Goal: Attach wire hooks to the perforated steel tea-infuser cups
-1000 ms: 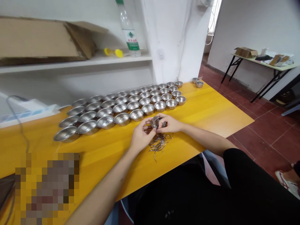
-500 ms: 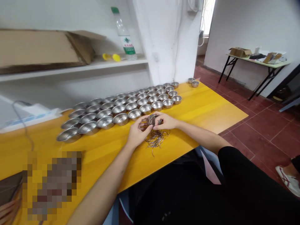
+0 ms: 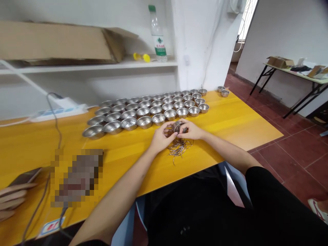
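Note:
My left hand (image 3: 162, 138) and my right hand (image 3: 192, 130) are both closed around a small round metal cup (image 3: 177, 126), held just above the yellow table. The fingers cover much of the cup, and its fine detail is blurred. Right below it, a loose tangle of thin curved metal wires (image 3: 177, 149) lies on the tabletop. Beyond my hands stand several rows of shiny, perforated-looking metal cups (image 3: 145, 122), their mouths facing up.
Two more cups (image 3: 224, 93) stand at the table's far right. At left are a power strip (image 3: 60, 111), a cable (image 3: 58, 131), a pixelated object (image 3: 79, 177) and another person's hand (image 3: 12, 201) by a phone (image 3: 25, 177). A shelf (image 3: 107, 69) bears a box and a bottle (image 3: 159, 41).
The view has turned left, so the scene sits further right and more of the other person's hand shows. Both my hands keep hold of the cup above the wires.

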`<control>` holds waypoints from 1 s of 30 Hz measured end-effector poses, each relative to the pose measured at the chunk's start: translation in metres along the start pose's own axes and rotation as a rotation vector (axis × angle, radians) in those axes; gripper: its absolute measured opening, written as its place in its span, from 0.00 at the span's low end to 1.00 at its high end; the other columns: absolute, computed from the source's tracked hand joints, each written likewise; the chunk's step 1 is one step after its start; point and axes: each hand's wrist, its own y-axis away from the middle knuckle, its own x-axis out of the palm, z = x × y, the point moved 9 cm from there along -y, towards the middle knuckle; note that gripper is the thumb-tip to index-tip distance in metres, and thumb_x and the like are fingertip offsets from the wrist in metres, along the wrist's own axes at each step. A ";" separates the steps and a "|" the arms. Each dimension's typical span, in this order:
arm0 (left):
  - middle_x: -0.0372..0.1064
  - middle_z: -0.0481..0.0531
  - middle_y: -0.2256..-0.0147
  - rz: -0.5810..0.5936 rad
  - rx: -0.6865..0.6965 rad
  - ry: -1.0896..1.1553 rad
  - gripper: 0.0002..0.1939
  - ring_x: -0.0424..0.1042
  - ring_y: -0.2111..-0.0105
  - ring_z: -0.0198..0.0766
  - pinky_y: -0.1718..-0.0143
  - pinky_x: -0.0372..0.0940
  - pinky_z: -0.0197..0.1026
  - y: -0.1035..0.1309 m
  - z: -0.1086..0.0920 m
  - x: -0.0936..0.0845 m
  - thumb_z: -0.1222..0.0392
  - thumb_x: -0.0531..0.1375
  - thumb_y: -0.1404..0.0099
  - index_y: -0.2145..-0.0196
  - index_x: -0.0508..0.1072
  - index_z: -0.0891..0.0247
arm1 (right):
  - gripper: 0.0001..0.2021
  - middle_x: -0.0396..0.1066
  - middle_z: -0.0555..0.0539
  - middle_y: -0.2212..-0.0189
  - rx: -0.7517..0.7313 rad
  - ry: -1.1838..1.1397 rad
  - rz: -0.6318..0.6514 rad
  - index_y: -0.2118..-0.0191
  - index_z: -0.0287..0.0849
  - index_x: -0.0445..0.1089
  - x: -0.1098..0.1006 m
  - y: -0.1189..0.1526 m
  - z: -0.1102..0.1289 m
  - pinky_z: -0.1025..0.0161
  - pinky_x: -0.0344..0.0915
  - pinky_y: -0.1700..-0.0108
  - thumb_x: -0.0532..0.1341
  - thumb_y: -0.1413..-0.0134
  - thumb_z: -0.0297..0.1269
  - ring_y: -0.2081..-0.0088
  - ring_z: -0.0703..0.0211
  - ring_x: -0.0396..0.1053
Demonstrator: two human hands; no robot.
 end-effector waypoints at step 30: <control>0.85 0.61 0.44 -0.126 -0.001 0.118 0.30 0.85 0.53 0.47 0.50 0.83 0.50 0.003 0.007 -0.016 0.47 0.75 0.33 0.38 0.80 0.59 | 0.14 0.71 0.42 0.29 0.020 -0.016 -0.140 0.67 0.47 0.77 -0.007 0.008 0.030 0.31 0.64 0.20 0.79 0.34 0.41 0.29 0.40 0.73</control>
